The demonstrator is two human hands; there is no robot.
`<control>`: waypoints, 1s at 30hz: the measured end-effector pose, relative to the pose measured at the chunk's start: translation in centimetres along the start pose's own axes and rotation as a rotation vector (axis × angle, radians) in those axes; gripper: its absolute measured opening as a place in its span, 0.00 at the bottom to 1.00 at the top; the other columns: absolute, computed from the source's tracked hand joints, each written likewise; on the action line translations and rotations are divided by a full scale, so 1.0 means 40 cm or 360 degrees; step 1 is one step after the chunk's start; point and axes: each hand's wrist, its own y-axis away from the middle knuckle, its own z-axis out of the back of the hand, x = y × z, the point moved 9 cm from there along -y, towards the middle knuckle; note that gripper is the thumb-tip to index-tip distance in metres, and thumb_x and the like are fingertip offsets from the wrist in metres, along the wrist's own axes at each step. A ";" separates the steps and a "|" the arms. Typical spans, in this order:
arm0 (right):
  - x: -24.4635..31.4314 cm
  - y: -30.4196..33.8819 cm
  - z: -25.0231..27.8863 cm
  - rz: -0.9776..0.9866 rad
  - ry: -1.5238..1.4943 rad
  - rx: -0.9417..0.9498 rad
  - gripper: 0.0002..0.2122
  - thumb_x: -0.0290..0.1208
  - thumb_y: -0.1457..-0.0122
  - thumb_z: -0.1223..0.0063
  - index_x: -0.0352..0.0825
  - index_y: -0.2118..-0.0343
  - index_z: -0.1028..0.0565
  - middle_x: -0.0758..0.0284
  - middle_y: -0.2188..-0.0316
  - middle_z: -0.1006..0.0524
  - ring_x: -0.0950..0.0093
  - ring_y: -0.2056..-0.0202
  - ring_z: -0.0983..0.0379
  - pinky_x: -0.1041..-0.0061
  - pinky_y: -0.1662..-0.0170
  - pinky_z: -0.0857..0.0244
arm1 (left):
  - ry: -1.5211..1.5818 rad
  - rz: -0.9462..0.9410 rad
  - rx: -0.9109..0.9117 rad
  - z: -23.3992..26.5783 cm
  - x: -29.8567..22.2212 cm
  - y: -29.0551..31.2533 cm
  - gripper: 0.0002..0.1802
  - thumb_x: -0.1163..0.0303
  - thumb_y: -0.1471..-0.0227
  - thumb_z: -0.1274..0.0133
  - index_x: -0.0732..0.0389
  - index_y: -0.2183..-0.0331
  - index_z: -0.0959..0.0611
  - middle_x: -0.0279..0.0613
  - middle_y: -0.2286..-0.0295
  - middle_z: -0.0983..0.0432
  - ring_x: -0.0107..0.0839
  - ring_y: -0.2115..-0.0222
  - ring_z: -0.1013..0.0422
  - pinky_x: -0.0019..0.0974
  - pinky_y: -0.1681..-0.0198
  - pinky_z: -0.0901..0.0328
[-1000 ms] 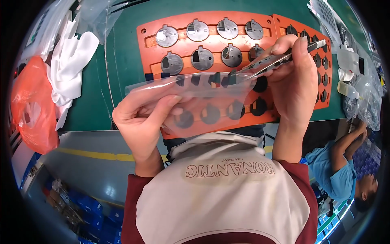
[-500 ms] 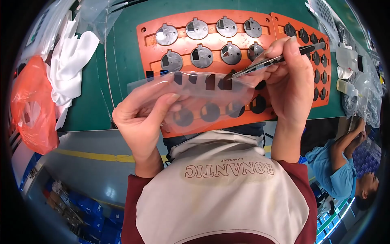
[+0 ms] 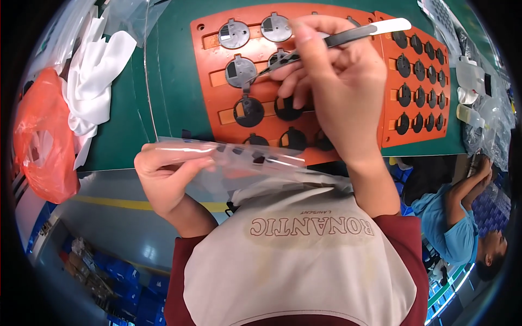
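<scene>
My right hand (image 3: 348, 87) pinches metal tweezers (image 3: 348, 36) over an orange tray (image 3: 209, 89). The tweezer tips are at the edge of a round grey disc (image 3: 241, 70) in the tray's second row. Whether the tips hold a small piece, I cannot tell. Near the table's front edge, my left hand (image 3: 166, 176) grips a clear plastic sheet (image 3: 187, 148) between thumb and fingers. Several small dark pieces (image 3: 258, 158) show on the sheet. Other discs sit in rows in the tray, such as a dark disc (image 3: 248, 112); my right hand hides some of them.
A second orange tray (image 3: 389, 108) with several dark discs adjoins on the right. Small bottles (image 3: 469, 76) and clear plastic bags lie beyond it. At left are a white cloth (image 3: 95, 89) and an orange plastic bag (image 3: 46, 141). A person in a blue shirt (image 3: 448, 223) sits at right.
My right hand has carried the tweezers from the plastic sheet leftward to a disc in the tray. My left hand and the sheet have come down and back toward my body.
</scene>
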 end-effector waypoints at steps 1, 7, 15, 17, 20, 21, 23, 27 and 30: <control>-0.011 0.001 -0.002 -0.0004 0.0002 -0.0001 0.08 0.27 0.50 0.58 0.26 0.71 0.35 0.61 0.87 0.29 0.83 0.89 0.35 0.90 0.89 0.46 | 0.0001 0.0005 0.0001 0.006 -0.003 -0.006 0.09 0.88 0.77 0.51 0.72 0.82 0.24 0.51 0.83 0.28 0.31 0.84 0.30 0.23 0.80 0.37; -0.068 0.033 -0.040 -0.0121 -0.0079 0.0265 0.08 0.27 0.50 0.59 0.26 0.74 0.34 0.61 0.87 0.30 0.81 0.88 0.35 0.89 0.88 0.43 | -0.0311 -0.0201 0.0392 -0.040 -0.042 -0.017 0.07 0.84 0.76 0.49 0.70 0.82 0.23 0.48 0.81 0.28 0.33 0.79 0.29 0.25 0.75 0.36; -0.080 0.042 -0.058 -0.0081 0.0035 0.0311 0.08 0.27 0.49 0.61 0.25 0.74 0.33 0.61 0.86 0.29 0.81 0.87 0.34 0.89 0.87 0.42 | -0.0311 -0.0305 0.0421 -0.030 -0.042 -0.009 0.07 0.83 0.76 0.49 0.69 0.83 0.23 0.48 0.82 0.28 0.32 0.81 0.29 0.24 0.77 0.36; -0.076 0.041 -0.053 -0.0062 0.0029 0.0305 0.09 0.27 0.49 0.60 0.24 0.74 0.33 0.60 0.86 0.29 0.81 0.87 0.34 0.90 0.87 0.42 | -0.0283 -0.0317 0.0414 -0.031 -0.039 -0.010 0.07 0.83 0.76 0.49 0.69 0.82 0.23 0.48 0.82 0.28 0.32 0.82 0.29 0.24 0.79 0.37; -0.079 0.040 -0.053 -0.0092 0.0086 0.0304 0.09 0.27 0.49 0.60 0.24 0.74 0.32 0.60 0.86 0.29 0.81 0.87 0.33 0.90 0.87 0.42 | -0.0267 -0.0324 0.0400 -0.032 -0.039 -0.010 0.08 0.83 0.76 0.49 0.68 0.82 0.23 0.47 0.83 0.28 0.31 0.83 0.30 0.23 0.81 0.38; -0.081 0.040 -0.054 -0.0092 0.0087 0.0303 0.09 0.27 0.49 0.60 0.24 0.74 0.32 0.60 0.86 0.29 0.81 0.87 0.33 0.90 0.87 0.42 | -0.0275 -0.0323 0.0394 -0.032 -0.039 -0.010 0.09 0.83 0.76 0.49 0.68 0.81 0.22 0.47 0.83 0.28 0.31 0.84 0.30 0.22 0.82 0.39; -0.080 0.040 -0.053 -0.0059 0.0035 0.0280 0.09 0.27 0.49 0.60 0.24 0.73 0.32 0.60 0.86 0.29 0.81 0.87 0.33 0.90 0.87 0.42 | -0.0254 -0.0322 0.0395 -0.030 -0.037 -0.011 0.09 0.83 0.77 0.49 0.68 0.81 0.22 0.47 0.83 0.28 0.30 0.84 0.30 0.22 0.82 0.39; -0.082 0.038 -0.055 -0.0091 0.0102 0.0308 0.09 0.27 0.49 0.60 0.24 0.73 0.32 0.60 0.86 0.29 0.80 0.87 0.33 0.90 0.87 0.42 | -0.0222 -0.0348 0.0364 -0.027 -0.037 -0.013 0.09 0.83 0.77 0.49 0.68 0.81 0.22 0.47 0.84 0.28 0.30 0.85 0.30 0.22 0.83 0.40; -0.083 0.035 -0.053 -0.0077 0.0088 0.0304 0.09 0.27 0.49 0.59 0.24 0.73 0.32 0.60 0.86 0.29 0.80 0.87 0.33 0.90 0.87 0.42 | -0.0176 -0.0314 0.0341 -0.025 -0.027 -0.015 0.08 0.82 0.76 0.49 0.68 0.82 0.22 0.47 0.84 0.28 0.29 0.85 0.30 0.21 0.84 0.41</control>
